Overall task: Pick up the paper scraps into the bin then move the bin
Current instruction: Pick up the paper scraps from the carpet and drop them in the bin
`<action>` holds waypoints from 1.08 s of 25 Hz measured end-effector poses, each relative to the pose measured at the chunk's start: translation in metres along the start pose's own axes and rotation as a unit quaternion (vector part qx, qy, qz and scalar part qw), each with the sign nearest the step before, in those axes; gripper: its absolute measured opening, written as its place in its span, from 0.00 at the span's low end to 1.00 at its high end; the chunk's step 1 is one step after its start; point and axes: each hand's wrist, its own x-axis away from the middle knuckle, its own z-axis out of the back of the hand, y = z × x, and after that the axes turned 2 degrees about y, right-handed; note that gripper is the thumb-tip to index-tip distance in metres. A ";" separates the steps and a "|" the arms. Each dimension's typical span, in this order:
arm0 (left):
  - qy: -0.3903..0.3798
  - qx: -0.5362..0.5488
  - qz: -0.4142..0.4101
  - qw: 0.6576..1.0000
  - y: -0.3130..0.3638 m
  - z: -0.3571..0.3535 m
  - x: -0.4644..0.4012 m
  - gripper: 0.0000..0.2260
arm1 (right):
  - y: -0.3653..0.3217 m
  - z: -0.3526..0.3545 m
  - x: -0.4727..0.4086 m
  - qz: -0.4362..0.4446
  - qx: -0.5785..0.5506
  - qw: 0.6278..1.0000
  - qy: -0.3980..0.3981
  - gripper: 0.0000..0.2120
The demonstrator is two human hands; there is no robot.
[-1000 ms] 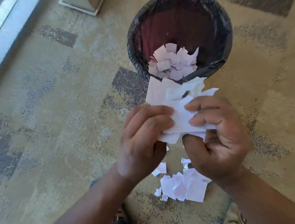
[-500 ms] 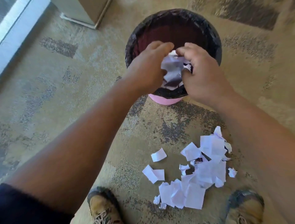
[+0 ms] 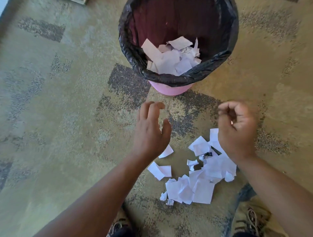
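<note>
A pink bin (image 3: 170,88) lined with a black bag (image 3: 132,50) stands on the carpet at the top centre. White paper scraps (image 3: 172,59) lie heaped inside it. More white paper scraps (image 3: 199,184) lie scattered on the carpet below the bin, between my two arms. My left hand (image 3: 150,133) hovers above the floor scraps' left side, fingers apart, holding nothing. My right hand (image 3: 237,128) hovers over their right side, fingers loosely curled, nothing in it. Both hands are short of the bin, not touching it.
Patterned tan and grey carpet (image 3: 67,118) covers the floor. My two shoes (image 3: 250,219) show at the bottom edge, close to the floor scraps. A pale edge of furniture (image 3: 76,1) shows at the top left.
Both hands carried a bunch of scraps over the bin, let it go inside, and have pulled back toward me above the floor pile. The heap in the bin is bigger.
</note>
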 end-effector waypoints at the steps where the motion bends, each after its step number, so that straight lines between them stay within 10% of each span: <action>1: -0.094 -0.039 0.070 0.992 -0.019 -0.017 0.015 0.19 | 0.026 0.005 0.012 -0.076 0.042 0.996 -0.019 0.11; 5: -0.333 -0.124 0.258 0.899 -0.071 -0.064 0.064 0.29 | 0.114 0.020 0.037 -0.329 0.247 0.891 -0.191 0.29; 10: -0.315 -0.119 0.277 0.900 -0.078 -0.096 0.084 0.21 | 0.164 0.026 0.035 -0.333 0.330 0.861 -0.196 0.51; 16: -0.315 -0.091 0.277 0.903 -0.075 -0.113 0.077 0.08 | 0.162 0.009 0.037 -0.281 0.220 0.909 -0.217 0.11; 21: -0.234 0.061 0.272 0.932 -0.039 -0.116 0.053 0.06 | 0.122 0.018 0.043 -0.309 0.077 0.925 -0.206 0.11; 27: -0.300 0.276 0.278 0.870 -0.011 -0.120 0.039 0.10 | 0.099 0.021 0.061 -0.332 0.005 0.913 -0.237 0.12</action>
